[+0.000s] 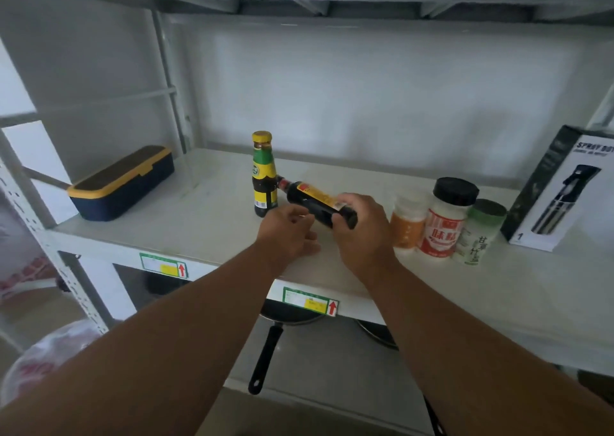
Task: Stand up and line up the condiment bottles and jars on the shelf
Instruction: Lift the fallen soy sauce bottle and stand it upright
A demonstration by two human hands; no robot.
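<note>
standing the dark bottle (320, 204) up, with your right hand (360, 228) clamped on its base end.

head view: you hold the dark bottle tilted near flat just over the shelf (212, 223), its neck pointing left and touching or almost touching the upright green bottle (264, 178). your left hand (287, 233) is loosely open beside the bottle's middle, fingers apart, gripping nothing. three jars (447, 216) stand close together to the right, already upright. next, i judge, you need to swing the neck up and clear of the green bottle so it doesn't tip, then set the base down between that bottle and the jars.
</note>
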